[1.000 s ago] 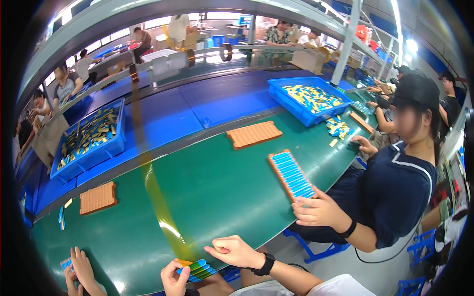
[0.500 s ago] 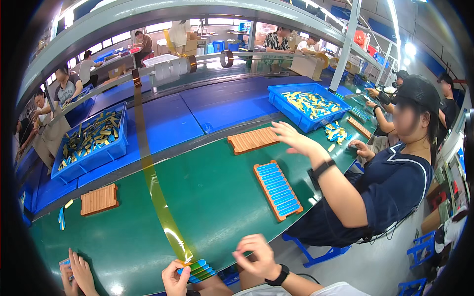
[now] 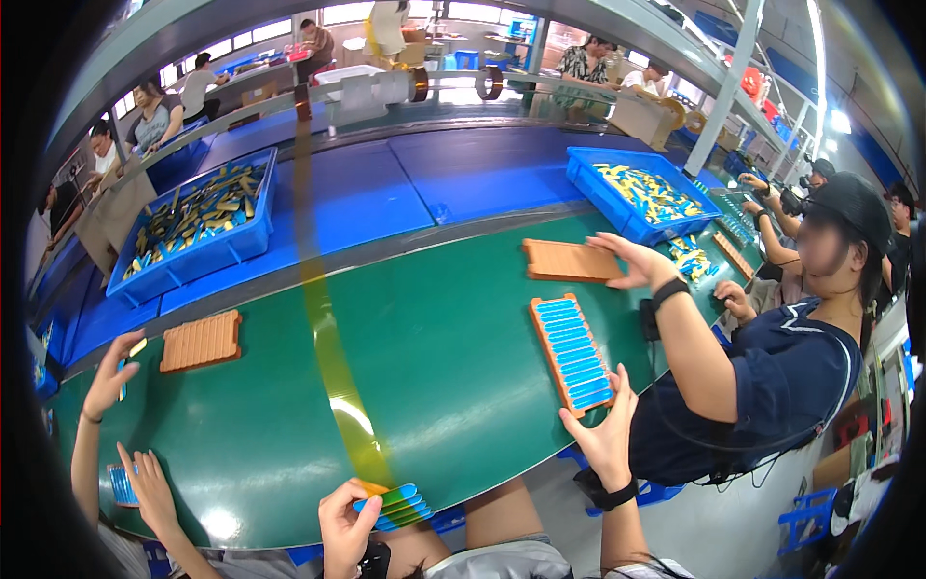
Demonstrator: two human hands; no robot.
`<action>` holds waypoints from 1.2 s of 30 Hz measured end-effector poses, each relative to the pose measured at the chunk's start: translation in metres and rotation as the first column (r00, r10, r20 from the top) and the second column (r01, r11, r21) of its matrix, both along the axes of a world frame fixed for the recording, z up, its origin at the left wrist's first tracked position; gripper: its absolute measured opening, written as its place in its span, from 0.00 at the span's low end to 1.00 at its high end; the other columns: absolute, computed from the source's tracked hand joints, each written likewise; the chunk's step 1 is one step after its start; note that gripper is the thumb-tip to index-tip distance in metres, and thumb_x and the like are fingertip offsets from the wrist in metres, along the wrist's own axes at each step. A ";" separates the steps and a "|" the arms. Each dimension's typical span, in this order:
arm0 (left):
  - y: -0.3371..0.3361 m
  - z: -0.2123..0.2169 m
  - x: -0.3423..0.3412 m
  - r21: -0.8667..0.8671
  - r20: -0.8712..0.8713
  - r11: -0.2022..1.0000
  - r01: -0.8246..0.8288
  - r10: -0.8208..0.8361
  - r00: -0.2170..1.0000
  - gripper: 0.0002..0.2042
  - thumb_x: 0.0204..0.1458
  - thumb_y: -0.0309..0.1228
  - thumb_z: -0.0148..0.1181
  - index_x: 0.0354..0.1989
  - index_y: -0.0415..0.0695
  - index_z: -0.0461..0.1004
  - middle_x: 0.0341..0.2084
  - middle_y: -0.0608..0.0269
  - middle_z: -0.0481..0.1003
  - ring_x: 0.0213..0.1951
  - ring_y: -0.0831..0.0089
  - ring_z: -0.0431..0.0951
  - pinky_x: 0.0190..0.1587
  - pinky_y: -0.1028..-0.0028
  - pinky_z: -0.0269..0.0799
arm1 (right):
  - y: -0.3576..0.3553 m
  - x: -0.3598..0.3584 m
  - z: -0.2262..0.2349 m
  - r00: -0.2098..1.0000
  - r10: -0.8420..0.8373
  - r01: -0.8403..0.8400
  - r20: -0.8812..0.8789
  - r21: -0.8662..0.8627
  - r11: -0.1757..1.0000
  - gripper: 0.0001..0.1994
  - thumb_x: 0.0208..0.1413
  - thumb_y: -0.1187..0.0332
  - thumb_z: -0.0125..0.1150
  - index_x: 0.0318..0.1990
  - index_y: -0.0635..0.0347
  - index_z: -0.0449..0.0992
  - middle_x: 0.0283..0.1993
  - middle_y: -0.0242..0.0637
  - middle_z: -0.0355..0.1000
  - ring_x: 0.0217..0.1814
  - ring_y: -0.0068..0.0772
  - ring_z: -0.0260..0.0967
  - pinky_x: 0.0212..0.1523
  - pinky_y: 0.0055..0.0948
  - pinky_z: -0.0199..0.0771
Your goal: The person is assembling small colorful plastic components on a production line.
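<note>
My left hand (image 3: pixel 349 526) is closed, pinching the end of a yellow see-through tape (image 3: pixel 352 415) and a row of several blue strips (image 3: pixel 405 508) stuck at that end. From there the tape runs away from me over the green table. At the near end of an orange grooved tray (image 3: pixel 543 338), my right hand (image 3: pixel 608 439) has its thumb at one corner and its fingers along the right edge. Blue strips (image 3: pixel 571 340) fill this tray's grooves. Part of the near end is hidden by my fingers.
A co-worker's hand (image 3: pixel 632 261) is on another orange tray (image 3: pixel 564 259). Blue bins (image 3: pixel 193 270) of loose strips stand beyond the green table (image 3: pixel 260 415). At lower left, another person's hand (image 3: pixel 149 492) covers part of a tray with blue strips. A third orange tray (image 3: pixel 201 341) lies left.
My right hand has moved right and forward to the filled tray, its fingers opening around the near end. My left hand still holds the strips. The co-worker's hand has lowered onto the far tray.
</note>
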State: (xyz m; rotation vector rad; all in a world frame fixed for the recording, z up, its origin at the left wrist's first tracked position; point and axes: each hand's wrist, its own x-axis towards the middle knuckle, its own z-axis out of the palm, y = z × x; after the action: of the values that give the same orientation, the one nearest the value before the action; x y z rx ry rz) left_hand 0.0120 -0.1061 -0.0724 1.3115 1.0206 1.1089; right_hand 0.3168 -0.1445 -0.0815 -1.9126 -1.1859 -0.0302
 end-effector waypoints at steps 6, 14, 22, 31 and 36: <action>0.007 -0.002 0.000 0.117 0.099 0.993 0.006 -0.018 0.995 0.03 0.41 0.17 0.53 0.21 0.33 0.66 0.22 0.58 0.71 0.24 0.77 0.66 0.28 0.81 0.59 | -0.019 -0.039 0.009 0.990 0.132 -0.134 -0.050 -0.045 0.990 0.47 0.29 0.67 0.68 0.56 0.75 0.44 0.50 0.50 0.56 0.51 0.45 0.49 0.50 0.36 0.55; -0.014 0.005 -0.015 -0.086 0.450 0.981 -0.173 0.193 0.872 0.06 0.42 0.22 0.53 0.20 0.36 0.63 0.21 0.63 0.64 0.26 0.80 0.61 0.31 0.81 0.54 | -0.007 -0.134 0.009 0.911 0.413 -0.411 0.017 -0.060 0.910 0.48 0.27 0.65 0.71 0.55 0.75 0.45 0.50 0.52 0.55 0.51 0.48 0.49 0.49 0.40 0.54; -0.018 0.019 -0.022 -0.159 0.478 0.959 -0.234 0.282 0.832 0.04 0.45 0.20 0.51 0.22 0.36 0.64 0.23 0.64 0.65 0.28 0.81 0.62 0.33 0.82 0.57 | 0.012 -0.175 0.026 0.852 0.524 -0.520 0.020 -0.088 0.850 0.35 0.38 0.62 0.63 0.52 0.69 0.54 0.52 0.50 0.54 0.52 0.51 0.49 0.50 0.43 0.51; -0.022 0.028 0.026 0.236 0.137 0.950 -0.202 0.174 0.975 0.02 0.39 0.17 0.56 0.22 0.32 0.69 0.20 0.59 0.71 0.24 0.77 0.68 0.27 0.80 0.62 | 0.013 -0.144 0.046 0.174 0.625 -0.771 -0.761 0.289 0.568 0.07 0.49 0.73 0.54 0.34 0.67 0.69 0.31 0.32 0.68 0.33 0.18 0.63 0.35 0.19 0.63; -0.044 0.017 0.037 0.096 0.101 0.980 -0.177 0.168 0.981 0.03 0.41 0.20 0.57 0.23 0.34 0.69 0.21 0.60 0.71 0.25 0.79 0.68 0.28 0.80 0.62 | -0.003 -0.129 0.032 0.139 0.564 -0.764 -0.814 0.274 0.584 0.04 0.49 0.74 0.55 0.30 0.66 0.69 0.26 0.26 0.64 0.28 0.11 0.58 0.25 0.12 0.57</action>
State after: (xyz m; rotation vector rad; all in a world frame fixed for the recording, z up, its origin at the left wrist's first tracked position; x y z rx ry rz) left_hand 0.0488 -0.1500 -0.0550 1.2592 1.0342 1.3580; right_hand 0.1876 -0.1471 -0.0497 -1.0077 -1.1951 1.4697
